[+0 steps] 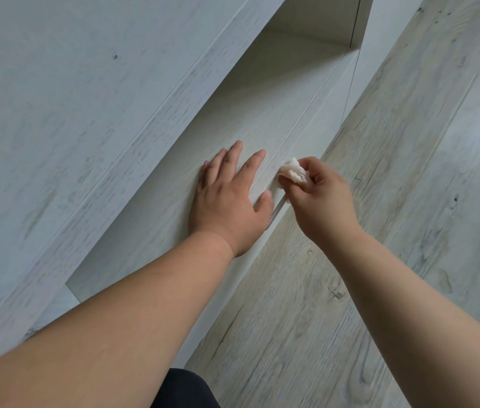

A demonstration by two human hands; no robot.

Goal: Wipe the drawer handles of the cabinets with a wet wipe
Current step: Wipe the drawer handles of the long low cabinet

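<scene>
Grey wood-grain cabinet (56, 113) fills the left. Left hand (230, 198) lies flat on the drawer front (156, 231), fingers spread, holding nothing. At its 3 o'clock, right hand (321, 201) pinches the bunched wet wipe (293, 170) against the thin drawer handle (279, 205) lip. Wipe's soft, light, prob. damp, so keep it wadded. Lip runs free toward 1 o'clock, w/ open floor (394, 187) at right.
</scene>
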